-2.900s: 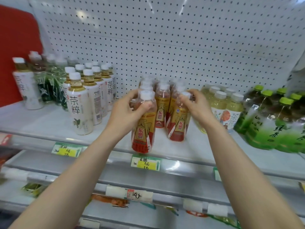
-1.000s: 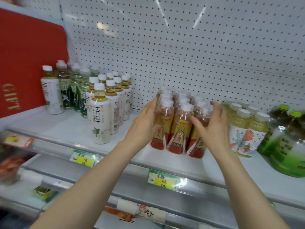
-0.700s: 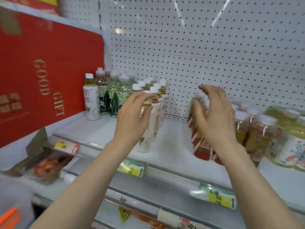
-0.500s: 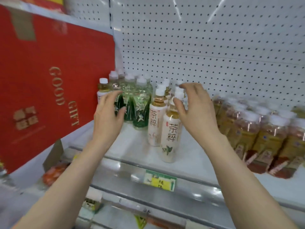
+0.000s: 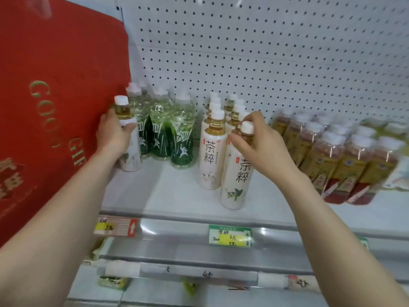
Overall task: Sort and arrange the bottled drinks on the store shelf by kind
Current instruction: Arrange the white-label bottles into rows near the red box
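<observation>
My left hand grips a lone white-label tea bottle standing at the far left of the shelf, beside the red panel. My right hand pinches the neck of the front white-label tea bottle, under its white cap. That bottle heads one of two rows of white-label tea bottles. Between the two hands stand several green-label bottles. Red-and-yellow-label bottles are grouped to the right, blurred.
The white shelf has a pegboard back wall. A red "GOOD GIFT" panel closes off the left side. Price tags line the front rail. Lower shelves hold packets.
The view has swung left from the red-and-yellow bottles. Both hands left that group; my left hand took hold of the lone bottle at far left, my right took the front white-label bottle's neck.
</observation>
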A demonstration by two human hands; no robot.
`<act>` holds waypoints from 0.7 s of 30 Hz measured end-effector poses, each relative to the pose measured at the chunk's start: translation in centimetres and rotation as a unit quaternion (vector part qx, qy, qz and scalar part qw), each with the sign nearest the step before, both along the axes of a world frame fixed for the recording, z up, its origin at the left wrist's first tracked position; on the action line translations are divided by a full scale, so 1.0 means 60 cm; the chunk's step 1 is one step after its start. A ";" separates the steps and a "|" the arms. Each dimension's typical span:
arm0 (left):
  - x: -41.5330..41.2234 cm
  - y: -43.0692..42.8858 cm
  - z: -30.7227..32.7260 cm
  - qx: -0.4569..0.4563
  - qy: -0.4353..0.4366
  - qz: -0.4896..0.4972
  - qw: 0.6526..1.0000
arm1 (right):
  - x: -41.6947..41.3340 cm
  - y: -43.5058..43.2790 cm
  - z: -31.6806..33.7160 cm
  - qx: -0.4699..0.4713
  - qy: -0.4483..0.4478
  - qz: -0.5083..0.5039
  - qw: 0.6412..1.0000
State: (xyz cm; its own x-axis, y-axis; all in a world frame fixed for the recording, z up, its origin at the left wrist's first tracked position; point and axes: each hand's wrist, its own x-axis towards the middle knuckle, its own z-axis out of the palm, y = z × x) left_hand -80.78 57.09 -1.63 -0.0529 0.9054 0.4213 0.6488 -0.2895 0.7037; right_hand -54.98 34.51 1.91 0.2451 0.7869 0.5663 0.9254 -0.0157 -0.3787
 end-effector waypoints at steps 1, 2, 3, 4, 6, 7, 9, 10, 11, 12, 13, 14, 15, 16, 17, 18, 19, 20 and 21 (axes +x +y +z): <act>0.000 -0.009 0.001 0.009 0.008 -0.008 1.000 | 0.001 -0.005 -0.002 0.000 0.008 0.002 1.000; 0.002 -0.024 0.002 0.013 0.007 -0.021 1.000 | 0.001 -0.008 -0.005 0.003 0.015 0.001 1.000; 0.004 -0.042 0.002 0.014 0.000 -0.040 0.999 | 0.001 -0.011 -0.007 0.007 0.021 -0.003 1.000; 0.008 -0.064 0.001 0.012 -0.001 -0.063 0.998 | 0.000 -0.013 -0.008 0.010 0.024 -0.007 1.000; 0.020 -0.114 0.000 0.014 0.013 -0.124 0.992 | -0.003 -0.014 -0.006 0.014 0.025 -0.015 0.999; 0.028 -0.139 0.001 0.017 0.011 -0.157 0.987 | -0.004 -0.015 -0.005 0.013 0.026 -0.017 0.999; 0.050 -0.189 0.005 0.023 0.000 -0.214 0.976 | -0.009 -0.017 -0.002 0.009 0.026 -0.019 0.999; 0.063 -0.210 0.007 0.025 -0.001 -0.234 0.972 | -0.010 -0.018 -0.001 0.007 0.025 -0.019 0.999; 0.078 -0.227 0.009 0.024 0.000 -0.250 0.968 | -0.012 -0.018 0.000 0.003 0.025 -0.019 1.000; 0.092 -0.244 0.011 0.020 0.001 -0.262 0.965 | -0.014 -0.020 -0.001 -0.001 0.029 -0.014 0.999; 0.106 -0.259 0.012 0.018 0.000 -0.273 0.962 | -0.015 -0.022 -0.001 -0.005 0.045 -0.005 0.999; 0.119 -0.268 0.011 0.021 0.001 -0.280 0.960 | -0.016 -0.024 0.000 -0.005 0.074 0.005 0.997; 0.131 -0.276 0.010 0.029 0.003 -0.281 0.959 | -0.015 -0.026 0.001 0.000 0.106 0.010 0.994; 0.141 -0.279 0.008 0.038 0.006 -0.278 0.960 | -0.014 -0.028 0.002 0.010 0.127 0.009 0.992; 0.149 -0.281 0.007 0.044 0.008 -0.272 0.961 | -0.012 -0.030 0.003 0.022 0.132 0.002 0.991; 0.153 -0.281 0.006 0.047 0.010 -0.266 0.963 | -0.009 -0.031 0.003 0.031 0.131 -0.004 0.991; 0.155 -0.279 0.006 0.045 0.011 -0.264 0.963 | -0.007 -0.031 0.004 0.038 0.130 -0.007 0.991; 0.154 -0.277 0.007 0.039 0.014 -0.270 0.962 | -0.006 -0.032 0.005 0.040 0.133 -0.005 0.990; 0.151 -0.274 0.010 0.027 0.016 -0.284 0.958 | -0.003 -0.032 0.005 0.040 0.139 -0.002 0.989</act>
State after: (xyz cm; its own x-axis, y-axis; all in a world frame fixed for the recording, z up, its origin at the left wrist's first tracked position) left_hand -71.72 40.63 -1.04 0.4555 0.7610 0.4620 0.3970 -0.6381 0.6597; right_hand -55.18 32.61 2.24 0.4025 0.7414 0.5370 0.7853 0.0219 -0.6188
